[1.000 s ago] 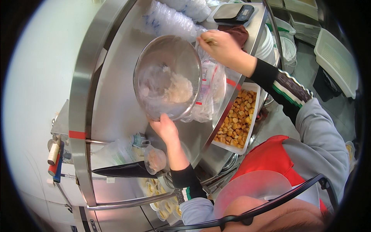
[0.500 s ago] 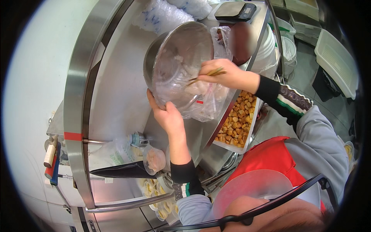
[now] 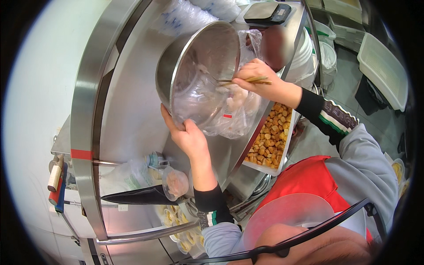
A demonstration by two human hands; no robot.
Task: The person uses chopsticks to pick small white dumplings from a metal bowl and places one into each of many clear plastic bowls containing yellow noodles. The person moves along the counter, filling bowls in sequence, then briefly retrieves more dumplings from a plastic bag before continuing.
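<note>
A large metal mixing bowl (image 3: 164, 70) is tipped on its side over the steel counter, its mouth facing right. My left hand (image 3: 191, 138) grips its lower rim. Across the mouth lies a clear plastic bag (image 3: 236, 126), with pale, wet-looking pieces of food (image 3: 238, 95) in it. Some pale scraps cling inside the bowl. My right hand (image 3: 265, 84) is closed around a pair of chopsticks (image 3: 258, 80), their tips pointing left at the bowl's mouth, over the bag. Whether the tips pinch any food cannot be made out.
A white tray of golden-brown cubes (image 3: 271, 139) sits at the counter's near edge. Behind the bowl are rolled plastic bags (image 3: 183, 20) and a black scale (image 3: 265, 14). A round tub of pinkish food (image 3: 176, 183) stands near my left forearm. White buckets (image 3: 304, 57) stand right.
My right hand has drawn the chopsticks right and slightly up, away from the bowl's inside. The bowl, held by my left hand, has shifted a little left. Pale food shows more plainly in the bag.
</note>
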